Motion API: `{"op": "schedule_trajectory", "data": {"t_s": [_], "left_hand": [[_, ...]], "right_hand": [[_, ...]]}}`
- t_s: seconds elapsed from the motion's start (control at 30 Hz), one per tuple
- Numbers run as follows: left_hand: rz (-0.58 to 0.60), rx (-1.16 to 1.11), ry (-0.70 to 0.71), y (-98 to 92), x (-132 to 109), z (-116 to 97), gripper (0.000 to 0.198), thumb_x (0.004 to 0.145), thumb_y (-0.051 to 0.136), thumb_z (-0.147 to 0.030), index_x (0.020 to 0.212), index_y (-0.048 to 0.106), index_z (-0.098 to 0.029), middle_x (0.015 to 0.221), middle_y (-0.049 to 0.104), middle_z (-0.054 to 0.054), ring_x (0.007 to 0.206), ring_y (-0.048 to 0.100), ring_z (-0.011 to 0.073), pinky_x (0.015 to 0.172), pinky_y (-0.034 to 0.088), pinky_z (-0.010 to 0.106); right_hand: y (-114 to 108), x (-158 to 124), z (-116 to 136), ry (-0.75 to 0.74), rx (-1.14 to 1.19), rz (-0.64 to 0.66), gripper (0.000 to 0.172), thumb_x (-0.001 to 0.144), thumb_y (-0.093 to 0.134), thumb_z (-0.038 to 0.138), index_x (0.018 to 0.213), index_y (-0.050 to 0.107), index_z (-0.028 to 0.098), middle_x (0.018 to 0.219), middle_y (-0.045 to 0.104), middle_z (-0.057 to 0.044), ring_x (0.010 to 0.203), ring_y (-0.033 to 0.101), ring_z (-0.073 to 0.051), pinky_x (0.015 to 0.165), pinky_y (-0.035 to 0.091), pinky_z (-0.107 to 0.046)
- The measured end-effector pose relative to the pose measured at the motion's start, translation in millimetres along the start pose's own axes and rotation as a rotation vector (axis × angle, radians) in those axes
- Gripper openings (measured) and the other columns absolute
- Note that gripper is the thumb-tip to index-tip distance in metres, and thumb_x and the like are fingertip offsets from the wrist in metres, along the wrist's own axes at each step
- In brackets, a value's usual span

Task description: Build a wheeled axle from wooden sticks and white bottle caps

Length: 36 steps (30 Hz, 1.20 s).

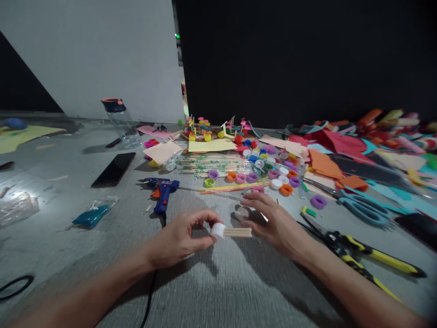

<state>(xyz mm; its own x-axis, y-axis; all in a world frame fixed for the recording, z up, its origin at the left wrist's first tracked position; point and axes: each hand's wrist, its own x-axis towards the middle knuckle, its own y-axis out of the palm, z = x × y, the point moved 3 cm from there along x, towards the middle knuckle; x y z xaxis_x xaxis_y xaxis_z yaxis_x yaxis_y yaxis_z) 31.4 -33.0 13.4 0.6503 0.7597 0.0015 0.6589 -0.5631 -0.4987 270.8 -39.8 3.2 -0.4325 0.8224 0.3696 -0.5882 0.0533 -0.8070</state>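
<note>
My left hand (179, 237) is closed in a pinch on a white bottle cap (217, 230), which sits against the left end of a short bundle of wooden sticks (238, 232). My right hand (269, 218) holds the right end of that bundle, fingers curled round it, just above the grey floor. Another white cap (241, 212) lies on the floor right behind the sticks, close to my right fingers.
A blue glue gun (163, 191) lies just beyond my left hand, its cord running toward me. Coloured bottle caps (269, 172), straws and sticks spread behind. Yellow-handled cutters (355, 251), blue scissors (363, 208) and coloured paper lie right. A phone (114, 169) and a bottle (121, 122) lie left.
</note>
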Motion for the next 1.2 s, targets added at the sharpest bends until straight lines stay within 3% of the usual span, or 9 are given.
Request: {"op": "schedule_trajectory", "data": {"t_s": [0.13, 0.3, 0.43, 0.57, 0.87, 1.2], "left_hand": [[-0.016, 0.020, -0.028, -0.1, 0, -2, 0.017, 0.086, 0.064, -0.020, 0.102, 0.066, -0.021, 0.097, 0.067, 0.000, 0.089, 0.059, 0.0175, 0.083, 0.044, 0.032], [-0.046, 0.147, -0.105, -2.2, -1, -2, 0.013, 0.085, 0.062, -0.020, 0.098, 0.063, -0.020, 0.092, 0.065, 0.000, 0.083, 0.058, 0.0177, 0.075, 0.042, 0.031], [-0.070, 0.346, -0.096, -5.2, -4, 0, 0.012, 0.085, 0.061, -0.020, 0.097, 0.062, -0.021, 0.098, 0.065, 0.002, 0.089, 0.056, 0.0205, 0.080, 0.041, 0.034], [-0.056, 0.398, -0.085, -5.1, -5, 2, 0.010, 0.085, 0.061, -0.019, 0.095, 0.061, -0.021, 0.097, 0.064, 0.002, 0.090, 0.055, 0.0212, 0.081, 0.041, 0.035], [-0.092, 0.351, -0.058, -3.1, -3, 2, 0.011, 0.084, 0.060, -0.016, 0.095, 0.059, -0.021, 0.098, 0.064, 0.001, 0.090, 0.055, 0.0202, 0.080, 0.041, 0.033], [-0.095, 0.370, -0.053, -4.1, -3, 4, 0.013, 0.083, 0.062, -0.016, 0.096, 0.062, -0.021, 0.097, 0.064, 0.002, 0.090, 0.057, 0.0209, 0.082, 0.042, 0.035]], "right_hand": [[8, 0, -2, 0.009, -0.036, 0.066, 0.026, 0.091, 0.063, 0.006, 0.115, 0.067, 0.017, 0.119, 0.066, -0.012, 0.110, 0.062, -0.027, 0.094, 0.053, -0.046], [3, -2, 9, 0.057, -0.051, 0.125, 0.025, 0.091, 0.063, 0.006, 0.113, 0.069, 0.018, 0.103, 0.071, -0.009, 0.096, 0.066, -0.026, 0.082, 0.055, -0.042], [-2, -1, 16, 0.103, -0.027, 0.166, 0.025, 0.088, 0.064, 0.003, 0.106, 0.070, 0.018, 0.097, 0.071, -0.006, 0.087, 0.068, -0.022, 0.076, 0.054, -0.035], [-4, -1, 20, 0.163, 0.006, 0.201, 0.020, 0.086, 0.064, 0.000, 0.094, 0.069, 0.018, 0.087, 0.068, -0.003, 0.074, 0.063, -0.017, 0.066, 0.050, -0.029], [-5, -6, 21, 0.227, 0.089, 0.211, 0.017, 0.087, 0.064, 0.004, 0.089, 0.068, 0.021, 0.080, 0.064, 0.001, 0.068, 0.058, -0.015, 0.061, 0.044, -0.027], [-3, -4, 20, 0.263, 0.150, 0.224, 0.019, 0.086, 0.067, 0.002, 0.092, 0.067, 0.020, 0.081, 0.065, 0.001, 0.071, 0.060, -0.015, 0.065, 0.047, -0.028]]}}
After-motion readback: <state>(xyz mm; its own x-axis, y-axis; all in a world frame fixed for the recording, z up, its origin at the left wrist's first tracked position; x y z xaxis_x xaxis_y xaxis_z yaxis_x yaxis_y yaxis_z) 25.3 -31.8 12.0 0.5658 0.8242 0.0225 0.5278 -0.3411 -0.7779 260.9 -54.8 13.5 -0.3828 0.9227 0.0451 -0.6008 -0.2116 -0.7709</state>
